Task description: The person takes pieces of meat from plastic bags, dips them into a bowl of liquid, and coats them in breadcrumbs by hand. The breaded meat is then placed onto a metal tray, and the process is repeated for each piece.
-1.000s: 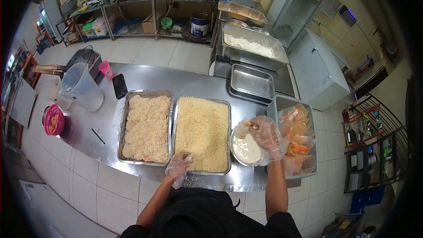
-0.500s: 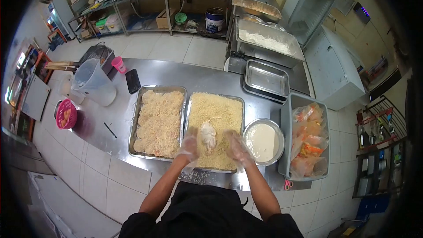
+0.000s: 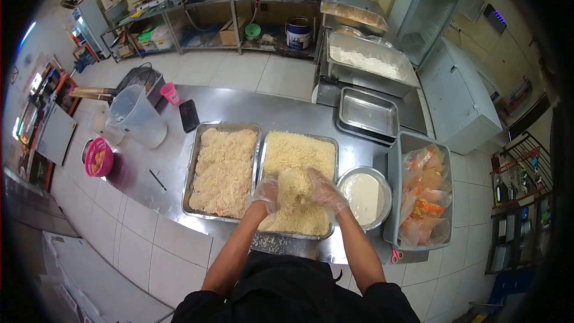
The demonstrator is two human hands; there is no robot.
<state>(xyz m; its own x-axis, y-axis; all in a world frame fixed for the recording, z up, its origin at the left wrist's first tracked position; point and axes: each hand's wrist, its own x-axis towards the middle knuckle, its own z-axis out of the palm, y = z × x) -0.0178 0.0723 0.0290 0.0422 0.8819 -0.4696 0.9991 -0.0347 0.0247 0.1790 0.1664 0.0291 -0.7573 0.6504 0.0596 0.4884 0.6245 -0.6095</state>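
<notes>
A metal tray of pale yellow breadcrumbs (image 3: 299,151) lies in front of me. In its near half, a piece of food (image 3: 294,186) looks mostly covered with crumbs and is blurred. My left hand (image 3: 267,192), in a clear plastic glove, is at its left side, fingers stretched toward it and partly in the crumbs. From the right, my right hand (image 3: 327,191), gloved alike, reaches over the crumbs with its fingers extended. To the left stands a second metal tray filled with crumb-coated pieces (image 3: 224,170). Right of the crumbs is a round metal bowl of creamy white batter (image 3: 363,196).
A grey tub (image 3: 391,203) with bagged orange food stands at the table's right end, pink scissors (image 3: 396,256) beside it. On the left are a phone (image 3: 189,116), a pink cup (image 3: 170,94), a plastic jug (image 3: 139,118) and a pink basket (image 3: 98,158). Stacked empty trays (image 3: 369,112) sit behind.
Both hands have moved inward, closer around the piece. The pale piece, bare on top before, is now largely hidden under crumbs. The whole view has shifted slightly.
</notes>
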